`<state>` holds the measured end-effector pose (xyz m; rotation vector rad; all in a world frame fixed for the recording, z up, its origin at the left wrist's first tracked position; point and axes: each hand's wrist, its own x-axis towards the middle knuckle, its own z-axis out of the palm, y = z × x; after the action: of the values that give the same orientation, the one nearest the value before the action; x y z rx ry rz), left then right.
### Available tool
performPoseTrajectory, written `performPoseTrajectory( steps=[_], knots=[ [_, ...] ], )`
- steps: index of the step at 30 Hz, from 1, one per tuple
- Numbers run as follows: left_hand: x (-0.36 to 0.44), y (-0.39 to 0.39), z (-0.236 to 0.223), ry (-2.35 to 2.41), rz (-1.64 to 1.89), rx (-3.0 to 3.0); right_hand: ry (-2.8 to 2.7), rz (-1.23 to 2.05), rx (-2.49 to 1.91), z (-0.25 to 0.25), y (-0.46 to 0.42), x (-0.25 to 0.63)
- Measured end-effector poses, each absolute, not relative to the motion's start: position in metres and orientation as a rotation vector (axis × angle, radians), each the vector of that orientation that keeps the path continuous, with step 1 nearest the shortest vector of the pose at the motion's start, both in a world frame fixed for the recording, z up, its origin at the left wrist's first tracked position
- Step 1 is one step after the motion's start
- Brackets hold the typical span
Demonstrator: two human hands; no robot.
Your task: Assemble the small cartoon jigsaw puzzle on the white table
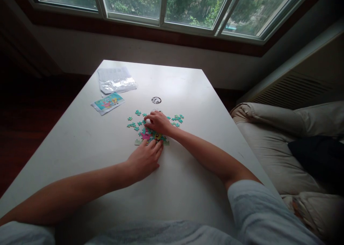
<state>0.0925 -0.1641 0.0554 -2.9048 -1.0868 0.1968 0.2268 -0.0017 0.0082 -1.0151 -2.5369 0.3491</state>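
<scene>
A partly joined jigsaw puzzle (146, 134) with a pink figure and a yellow figure lies on the white table. My left hand (145, 158) rests at its near edge, fingers stretched out over the lower pieces. Above the joined part is my right hand (159, 123), its thumb and fingers bent together around a small teal puzzle piece at their tips; much of that piece is hidden. Loose teal pieces (131, 125) are scattered to the left, and more loose pieces (177, 119) lie to the right.
A picture card (109, 102) with the same sort of figures lies at the left, near a clear plastic bag (116, 80). A round dark-rimmed mark (156, 100) shows on the white table (174, 83). A beige sofa (268, 141) stands along the right side.
</scene>
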Motion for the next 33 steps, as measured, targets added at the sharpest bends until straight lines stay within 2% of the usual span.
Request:
performPoseTrajectory(
  steps=[7, 17, 33],
  knots=[
    [0.078, -0.17, 0.038, -1.095, 0.022, -2.923, -2.54, 0.358, -1.039, 0.009, -0.002, 0.218],
    [0.079, -0.17, 0.035, -1.111, -0.036, -2.912, -2.495, 0.449, -1.081, 0.017, 0.001, 0.208],
    [0.087, -0.162, 0.03, -1.142, -0.097, -2.907, -1.844, 1.359, -1.053, 0.012, -0.045, 0.321]
  ],
)
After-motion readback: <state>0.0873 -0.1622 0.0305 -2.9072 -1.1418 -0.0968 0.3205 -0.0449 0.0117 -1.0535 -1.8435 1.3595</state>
